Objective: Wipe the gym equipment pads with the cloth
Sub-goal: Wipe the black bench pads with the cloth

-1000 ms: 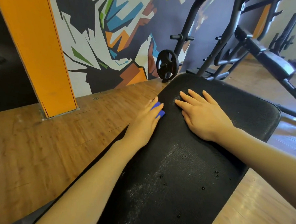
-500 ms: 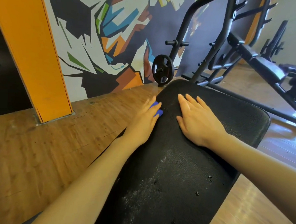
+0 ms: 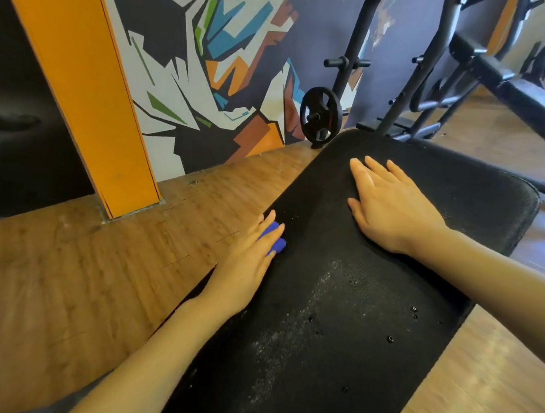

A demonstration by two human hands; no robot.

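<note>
A wide black bench pad [image 3: 337, 322] runs from the bottom middle up to the right, with whitish dust and small dark specks on its near half. My left hand [image 3: 248, 262] lies at the pad's left edge with its fingers over a small blue cloth [image 3: 274, 238], pressing it onto the pad. Only a bit of the cloth shows between the fingers. My right hand [image 3: 389, 204] rests flat on the far part of the pad, fingers straight and pointing away from me.
Wooden floor [image 3: 69, 273] lies left of and around the pad. An orange pillar [image 3: 90, 93] and a painted wall stand behind it. A black weight plate [image 3: 320, 115] leans at the wall, beside a dark rack [image 3: 399, 86] and another bench [image 3: 533, 97] at the far right.
My left hand has slid with the blue cloth back toward me along the pad's left edge. My right hand stays flat on the far part of the pad.
</note>
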